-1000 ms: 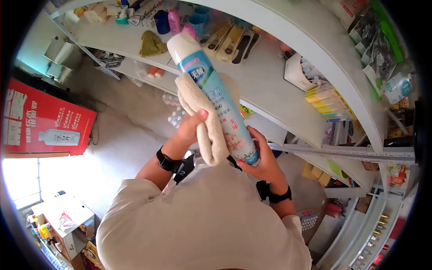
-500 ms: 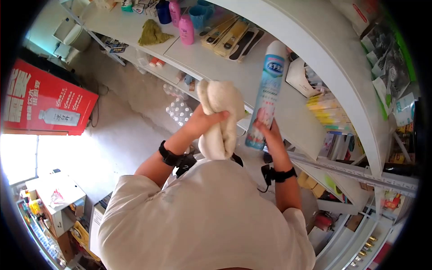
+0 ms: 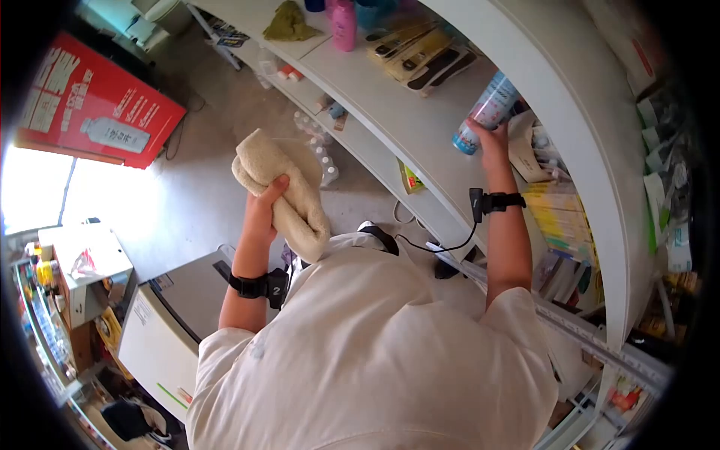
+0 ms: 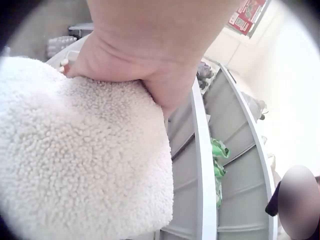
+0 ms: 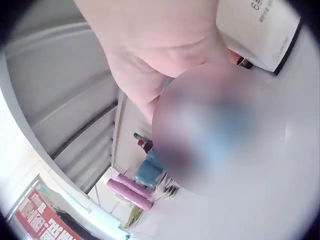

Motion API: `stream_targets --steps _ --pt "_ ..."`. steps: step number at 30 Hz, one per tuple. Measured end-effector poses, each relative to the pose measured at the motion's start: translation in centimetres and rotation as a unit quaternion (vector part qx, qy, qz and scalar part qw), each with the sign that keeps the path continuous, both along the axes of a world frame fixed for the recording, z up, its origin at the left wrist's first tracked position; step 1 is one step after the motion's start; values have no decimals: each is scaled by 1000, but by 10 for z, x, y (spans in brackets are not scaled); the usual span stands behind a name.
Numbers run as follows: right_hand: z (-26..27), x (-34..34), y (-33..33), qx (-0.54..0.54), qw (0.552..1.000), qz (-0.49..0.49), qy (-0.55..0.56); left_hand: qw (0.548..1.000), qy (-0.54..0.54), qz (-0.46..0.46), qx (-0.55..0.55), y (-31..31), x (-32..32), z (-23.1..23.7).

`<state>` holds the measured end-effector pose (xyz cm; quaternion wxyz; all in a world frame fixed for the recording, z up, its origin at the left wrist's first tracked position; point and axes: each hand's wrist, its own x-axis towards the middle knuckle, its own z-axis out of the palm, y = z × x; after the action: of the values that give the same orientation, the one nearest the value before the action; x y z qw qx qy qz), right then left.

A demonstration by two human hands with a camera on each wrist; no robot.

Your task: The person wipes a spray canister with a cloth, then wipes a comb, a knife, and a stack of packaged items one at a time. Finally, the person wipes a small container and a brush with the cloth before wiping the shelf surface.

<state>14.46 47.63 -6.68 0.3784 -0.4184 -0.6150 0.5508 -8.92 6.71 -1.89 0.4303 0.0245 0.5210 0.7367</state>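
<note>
My left hand [image 3: 262, 214] grips a folded cream towel [image 3: 294, 201] in front of my body, the thumb lying across its fold. Up close in the left wrist view, the fluffy towel [image 4: 85, 155] fills the lower left, beneath the hand [image 4: 140, 45]. My right arm reaches out to the shelf [image 3: 420, 124], where my right hand [image 3: 492, 146] holds a blue and pink aerosol can [image 3: 489, 109] near its base. The can leans, and its top is hidden behind the upper shelf's edge. In the right wrist view a blurred patch covers the can.
Packaged insoles [image 3: 424, 56], a pink bottle [image 3: 343, 26] and an olive cloth [image 3: 291, 22] lie along the same shelf. A white box [image 3: 527, 154] stands beside my right hand. The upper shelf [image 3: 555, 97] curves close over it. Bottles [image 3: 326, 161] sit on the floor; a red carton [image 3: 105, 105] stands left.
The hands have parted: the right hand carried the aerosol can away from the towel, right and forward to the shelf. The left hand moved left and lower with the towel. The view has shifted.
</note>
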Motion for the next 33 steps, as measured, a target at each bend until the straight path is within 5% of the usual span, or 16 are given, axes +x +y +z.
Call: stream_targets --steps 8,12,15,18,21,24,29,33 --pt "-59 -14 79 229 972 -47 -3 998 -4 67 -11 -24 14 14" --pt "-56 -16 74 244 966 -44 -67 998 -1 53 -14 -27 2 14" --pt "-32 -23 50 154 986 -45 -34 998 -1 56 -14 -23 -12 10" --pt "-56 -20 63 273 951 -99 -102 999 11 37 -19 -19 -38 4" --pt "-89 -16 69 277 940 -191 -60 1000 4 -11 -19 -14 -81 -5" --pt "-54 -45 -5 201 932 -300 12 998 -23 -60 -10 -6 -139 -16" --pt "-70 -126 -34 136 946 -253 -147 989 5 -145 -2 8 -240 -3" --pt "-94 -160 20 87 898 -310 -300 980 23 -194 -33 4 -306 10"
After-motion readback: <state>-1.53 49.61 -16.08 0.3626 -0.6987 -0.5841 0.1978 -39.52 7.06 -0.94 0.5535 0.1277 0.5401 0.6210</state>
